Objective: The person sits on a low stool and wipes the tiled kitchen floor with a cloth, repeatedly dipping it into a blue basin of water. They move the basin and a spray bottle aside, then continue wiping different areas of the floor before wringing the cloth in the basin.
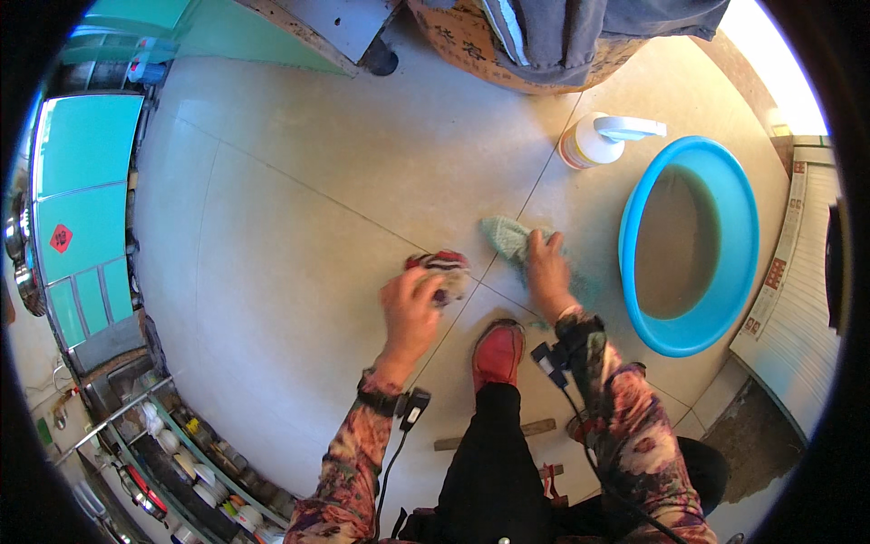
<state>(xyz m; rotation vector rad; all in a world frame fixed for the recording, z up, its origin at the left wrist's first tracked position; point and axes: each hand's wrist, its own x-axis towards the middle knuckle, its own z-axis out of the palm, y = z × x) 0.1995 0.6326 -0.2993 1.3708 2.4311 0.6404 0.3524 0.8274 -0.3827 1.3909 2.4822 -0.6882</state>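
My left hand is closed around a bunched cloth with red, black and white stripes, held over the tiled floor. To its right, my right hand presses a pale green cloth onto the tiles, its fingers closed on the fabric. Part of that cloth is hidden under the hand. A light blue basin of murky brown water stands right of my right hand. Beyond both hands is a white spray bottle with an orange label.
My red shoe rests just behind the cloths. A wooden strip lies by my legs. Grey clothing drapes over a brown container at the far side. Turquoise cabinets and a dish rack line the left.
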